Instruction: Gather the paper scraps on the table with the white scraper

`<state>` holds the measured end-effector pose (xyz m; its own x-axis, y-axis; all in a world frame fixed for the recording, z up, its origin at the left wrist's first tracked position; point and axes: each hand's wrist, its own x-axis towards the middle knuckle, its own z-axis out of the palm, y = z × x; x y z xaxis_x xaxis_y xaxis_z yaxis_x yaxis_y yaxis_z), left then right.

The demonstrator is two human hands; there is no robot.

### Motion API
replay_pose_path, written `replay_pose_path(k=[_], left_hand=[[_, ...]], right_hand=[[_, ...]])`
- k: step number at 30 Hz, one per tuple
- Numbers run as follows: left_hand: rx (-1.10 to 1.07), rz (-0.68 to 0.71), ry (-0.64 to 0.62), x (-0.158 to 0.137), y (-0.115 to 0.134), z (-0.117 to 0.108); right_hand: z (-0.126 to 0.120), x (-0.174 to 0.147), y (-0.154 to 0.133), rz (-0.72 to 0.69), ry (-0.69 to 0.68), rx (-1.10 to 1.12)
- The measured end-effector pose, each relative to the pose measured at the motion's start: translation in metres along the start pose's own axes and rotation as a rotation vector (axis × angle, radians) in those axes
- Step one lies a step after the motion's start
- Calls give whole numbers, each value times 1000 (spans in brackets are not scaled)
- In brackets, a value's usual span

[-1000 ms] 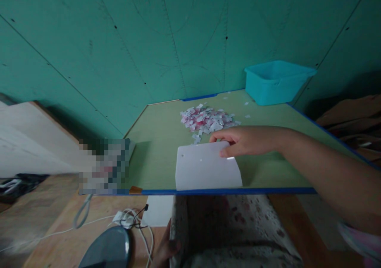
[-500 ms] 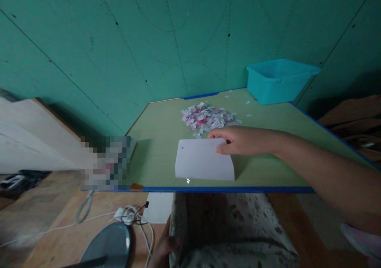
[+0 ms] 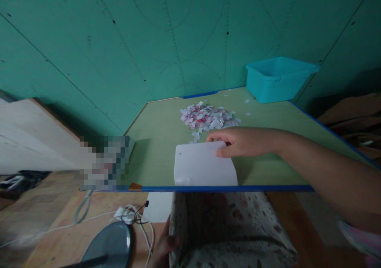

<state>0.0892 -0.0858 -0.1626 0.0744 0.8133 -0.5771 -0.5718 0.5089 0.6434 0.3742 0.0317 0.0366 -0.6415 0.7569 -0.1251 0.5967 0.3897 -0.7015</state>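
My right hand (image 3: 224,141) is closed on the upper right edge of a white flexible sheet (image 3: 202,165), thumb in front and fingers behind. A small hole shows in the sheet's upper left corner. Its lower edge is at the table's blue front edge. Behind it lies a heap of small white and pink paper pieces (image 3: 205,116), with a few loose ones trailing toward the sheet. Below the table, my left hand (image 3: 165,244) is at the left edge of a floral cloth (image 3: 232,232), thumb against it; its other fingers are mostly hidden.
A turquoise plastic bin (image 3: 275,83) stands at the table's back right corner, against a green wall (image 3: 190,38). A few paper bits lie near it. On the floor at left are white cables (image 3: 127,214) and a round grey base (image 3: 108,244). A blurred-out item rests on the table's left.
My right hand has drawn the white sheet slightly toward me, so its lower edge has reached the table's front edge. A few paper bits show behind it. My left hand stays put.
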Motion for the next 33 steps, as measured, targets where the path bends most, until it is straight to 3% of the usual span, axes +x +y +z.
replay_pose_path(k=[5, 11, 16, 19, 24, 26, 33], left_hand=[[50, -13, 47, 3, 0, -2], [-6, 32, 13, -6, 0, 15], [-66, -3, -30, -12, 5, 23], [-1, 26, 12, -11, 6, 20], [4, -5, 28, -7, 4, 14], [-5, -24, 2, -7, 2, 13], [17, -18, -30, -8, 4, 12]], right_hand=[[-3, -2, -1, -4, -15, -6], [-7, -7, -2, -40, -59, 39], [-8, -8, -2, -18, -4, 19], [-9, -4, 0, -46, 156, 111], [-17, 2, 8, -39, 710, 371], [-23, 4, 12, -36, 854, 402], [-27, 3, 19, 59, 954, 163]])
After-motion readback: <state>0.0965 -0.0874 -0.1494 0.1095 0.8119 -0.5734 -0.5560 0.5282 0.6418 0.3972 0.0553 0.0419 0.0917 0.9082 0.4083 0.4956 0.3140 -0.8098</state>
